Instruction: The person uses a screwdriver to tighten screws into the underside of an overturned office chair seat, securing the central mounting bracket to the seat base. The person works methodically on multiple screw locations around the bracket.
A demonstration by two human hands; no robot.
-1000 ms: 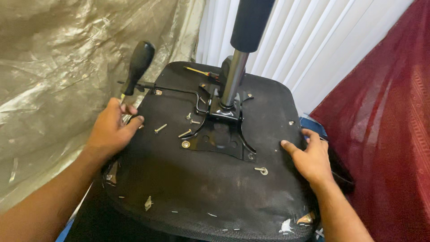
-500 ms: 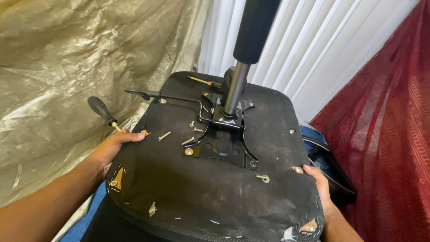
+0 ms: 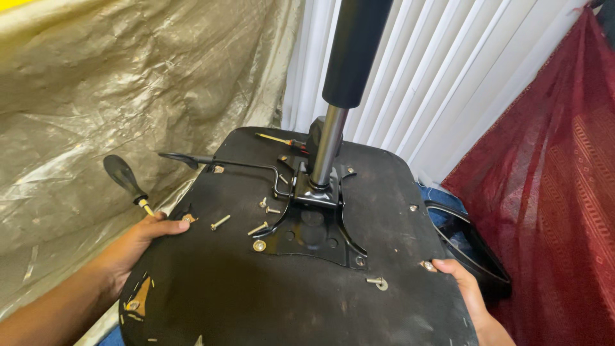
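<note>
Across the middle of the view lies an upturned chair seat [image 3: 256, 301], its underside a dull black fabric, scuffed and dotted with small pale tears near the front corners. At the seat's centre sits a glossy black metal mounting plate [image 3: 314, 234] with splayed arms, and from it a gas cylinder [image 3: 336, 109] rises, a bright steel rod below and a thick matte black tube above. A thin bent black lever [image 3: 218, 163] runs from the plate toward the seat's left edge. Loose silver bolts [image 3: 221, 222] lie scattered on the fabric left of the plate, with a washer [image 3: 259, 245] just at the plate's front left arm and another bolt [image 3: 377, 281] to its front right. A slim screwdriver with a yellow shaft [image 3: 275, 138] rests near the seat's far edge, behind the plate.

The left hand [image 3: 138, 247] grasps the seat's left edge, thumb laid flat on top of the fabric and fingers wrapped beneath; a black-handled tool [image 3: 125, 179] juts up just beyond it, and whether the hand also holds that tool cannot be told. The right hand [image 3: 464, 291] grips the seat's right edge, fingertips curled over the rim, wrist dropping out of view.

Left of the seat hangs crinkled translucent plastic sheeting [image 3: 96, 96]; behind it, white vertical blinds [image 3: 448, 77]; to its right, dark red patterned cloth [image 3: 564, 179].
</note>
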